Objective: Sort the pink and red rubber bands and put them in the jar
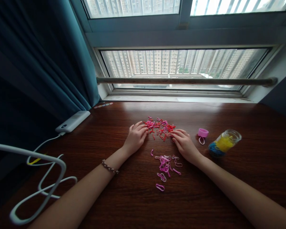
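Note:
A loose pile of red and pink bands (pixel 160 126) lies on the dark wooden table. At its left edge rests my left hand (pixel 135 137), palm down, fingers apart, the fingertips touching the outer bands. My right hand (pixel 184 144) lies at the pile's right edge, its fingers spread and touching red bands. Neither hand grips anything that I can see. Nearer to me, between my forearms, is a smaller group of pink and purple bands (pixel 165 164), with a single purple loop (pixel 160 187) below it.
Right of my right hand are a pink cap (pixel 203 133) and a glass jar (pixel 224 143) with yellow and blue bands. A white power bank (pixel 73 121) and looped white cables (pixel 62 168) occupy the left side. Beyond the table are a metal rail (pixel 186 81) and a window.

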`<state>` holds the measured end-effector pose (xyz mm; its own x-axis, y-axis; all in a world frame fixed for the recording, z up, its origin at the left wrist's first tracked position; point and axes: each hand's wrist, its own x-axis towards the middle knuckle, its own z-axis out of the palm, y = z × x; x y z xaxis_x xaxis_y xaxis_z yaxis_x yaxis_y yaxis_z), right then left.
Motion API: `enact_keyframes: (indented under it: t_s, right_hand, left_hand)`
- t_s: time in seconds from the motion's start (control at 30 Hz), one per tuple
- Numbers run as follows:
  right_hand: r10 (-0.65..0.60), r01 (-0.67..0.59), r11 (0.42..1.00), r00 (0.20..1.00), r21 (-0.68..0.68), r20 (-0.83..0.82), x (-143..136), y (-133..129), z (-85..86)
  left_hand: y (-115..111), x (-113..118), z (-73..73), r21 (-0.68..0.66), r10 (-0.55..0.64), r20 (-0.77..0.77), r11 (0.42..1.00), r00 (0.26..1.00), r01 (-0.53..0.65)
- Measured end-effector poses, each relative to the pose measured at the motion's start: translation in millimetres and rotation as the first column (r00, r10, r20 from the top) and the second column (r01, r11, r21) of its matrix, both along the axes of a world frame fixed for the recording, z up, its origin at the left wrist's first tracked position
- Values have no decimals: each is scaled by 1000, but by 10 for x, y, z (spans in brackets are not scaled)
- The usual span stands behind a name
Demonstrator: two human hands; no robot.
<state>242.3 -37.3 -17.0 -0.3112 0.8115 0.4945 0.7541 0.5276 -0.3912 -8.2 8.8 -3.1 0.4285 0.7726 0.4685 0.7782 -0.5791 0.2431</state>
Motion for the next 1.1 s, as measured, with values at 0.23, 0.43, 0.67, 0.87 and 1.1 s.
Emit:
enact_keyframes:
  t_s: [0.23,0.43,0.67,0.87,1.1]
  right_hand:
    - [48,-42,999,967,32,-250,-17,-26,70]
    - [9,1,1000,941,28,-338,-21,-55,114]
    - [-20,31,999,928,24,-372,-12,-53,133]
    - [-92,111,994,901,20,-425,13,-74,160]
    - [-112,114,993,880,-25,-461,4,-119,182]
  left_hand:
    - [-8,23,-33,-37,-5,-53,999,999,3]
    - [16,15,-80,-70,-7,-100,998,995,0]
    - [5,20,-63,-51,-19,-72,999,997,15]
    - [40,-6,-67,-39,-25,-28,999,999,23]
    - [22,4,-57,-38,-40,-49,999,998,39]
